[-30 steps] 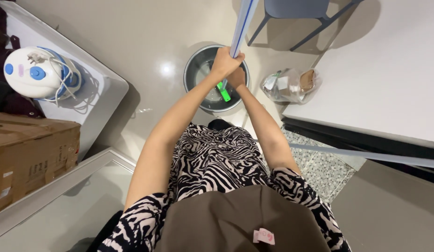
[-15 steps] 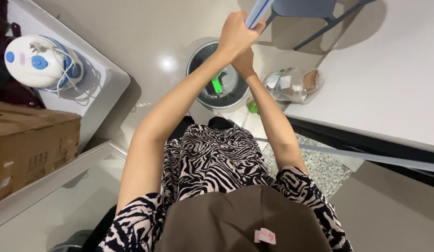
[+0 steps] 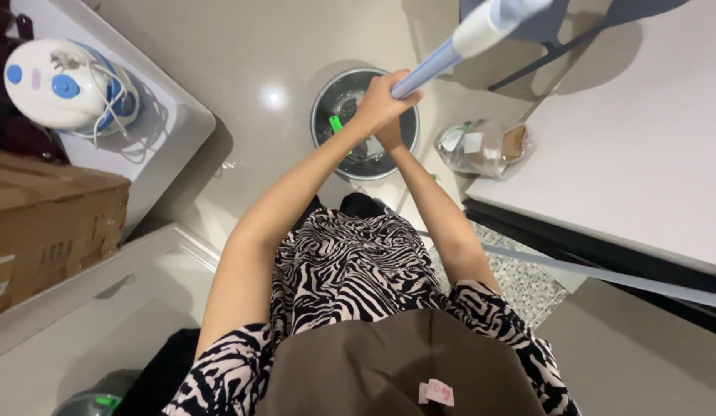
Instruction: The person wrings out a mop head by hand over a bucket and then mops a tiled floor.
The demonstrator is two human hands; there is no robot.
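Head view, looking straight down. Both arms are extended over a round metal bucket [image 3: 365,123] standing on the pale tiled floor [image 3: 242,69].

Left hand [image 3: 381,100]: grip closed around the blue-and-white mop handle [image 3: 458,46], which runs up and to the right out of frame. Right hand [image 3: 389,137]: sits just below the left and is mostly hidden by it; it appears wrapped on the same handle, but the view is poor here.

A green part of the mop [image 3: 336,123] shows inside the bucket, against the left wall. The mop head itself is not clearly seen; it is likely down in the bucket.

Progress, judged: the mop is in the bucket, and the floor shows only a glare spot, so mopping cannot be read as done.

Surroundings: clear plastic bag [image 3: 485,146] just right of the bucket; white worktop [image 3: 635,131] further right; white and blue appliance [image 3: 53,85] and cardboard box [image 3: 42,223] at left
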